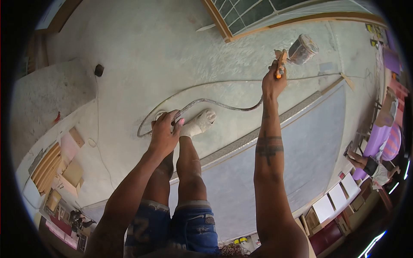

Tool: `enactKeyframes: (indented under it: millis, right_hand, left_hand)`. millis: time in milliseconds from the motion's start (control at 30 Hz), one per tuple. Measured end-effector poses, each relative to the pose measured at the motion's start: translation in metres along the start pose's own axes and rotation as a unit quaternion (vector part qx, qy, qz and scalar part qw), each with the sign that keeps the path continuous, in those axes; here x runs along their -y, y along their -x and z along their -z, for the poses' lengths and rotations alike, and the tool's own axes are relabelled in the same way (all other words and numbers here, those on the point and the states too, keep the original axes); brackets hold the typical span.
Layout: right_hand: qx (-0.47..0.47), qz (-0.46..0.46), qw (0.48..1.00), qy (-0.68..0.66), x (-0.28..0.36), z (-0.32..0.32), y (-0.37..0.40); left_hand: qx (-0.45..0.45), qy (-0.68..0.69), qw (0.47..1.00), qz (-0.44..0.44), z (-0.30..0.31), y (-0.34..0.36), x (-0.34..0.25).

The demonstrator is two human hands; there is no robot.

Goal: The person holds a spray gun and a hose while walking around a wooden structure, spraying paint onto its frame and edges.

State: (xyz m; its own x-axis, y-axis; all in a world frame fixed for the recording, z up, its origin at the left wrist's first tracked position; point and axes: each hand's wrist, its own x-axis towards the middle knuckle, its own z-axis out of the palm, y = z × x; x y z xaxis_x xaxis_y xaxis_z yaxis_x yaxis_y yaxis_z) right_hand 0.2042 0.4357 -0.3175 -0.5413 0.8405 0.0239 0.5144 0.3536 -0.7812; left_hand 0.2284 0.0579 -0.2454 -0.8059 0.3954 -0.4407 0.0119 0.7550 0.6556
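My right hand (273, 84) is stretched forward, its fingers wrapped round the orange handle of a spray gun (281, 64). A paint-smeared cup (303, 49) sits at the far end of the gun. From below my right wrist a stained air hose (223, 105) curves back toward my left hand (167, 131). The fingers of my left hand are closed round that hose, close above my feet. One foot in a dusty white sock (201, 122) stands beside it on the grey-green floor (219, 56).
A paned, wood-framed panel (254, 15) stands ahead. A long grey-blue panel (279, 159) with a metal edge strip lies at my right. A thin cord (98, 112) runs along the floor at left, past wooden parts (46, 167). Another person (374, 167) is far right.
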Motion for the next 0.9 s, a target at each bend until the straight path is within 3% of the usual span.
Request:
enactKeyframes:
  millis: [100,300,433,567,700,833,900]
  right_hand:
    - [0.0,-0.014,1.0,0.001,0.007,0.007,-0.001]
    - [-0.062,0.081,0.995,-0.016,0.044,0.042,0.019]
    - [-0.089,0.089,0.992,0.025,0.093,0.076,0.036]
    - [-0.141,0.17,0.975,0.038,0.12,0.106,0.042]
    - [-0.161,0.151,0.975,0.004,0.176,0.141,0.053]
    - [-0.218,0.257,0.941,-0.022,0.203,0.171,0.048]
    - [-0.226,0.267,0.937,-0.008,0.219,0.192,0.054]
  left_hand:
    - [-0.001,-0.004,1.0,-0.011,0.0,-0.002,0.001]
    - [0.003,0.002,1.0,-0.021,0.012,0.002,-0.007]
    - [0.004,0.001,0.999,-0.042,0.023,0.006,-0.012]
    - [0.012,0.037,0.998,-0.055,0.042,0.012,-0.021]
    - [0.024,0.064,0.995,-0.067,0.059,0.021,-0.032]
    - [0.021,0.091,0.991,-0.094,0.071,0.029,-0.05]
    - [0.018,0.108,0.988,-0.105,0.076,0.034,-0.056]
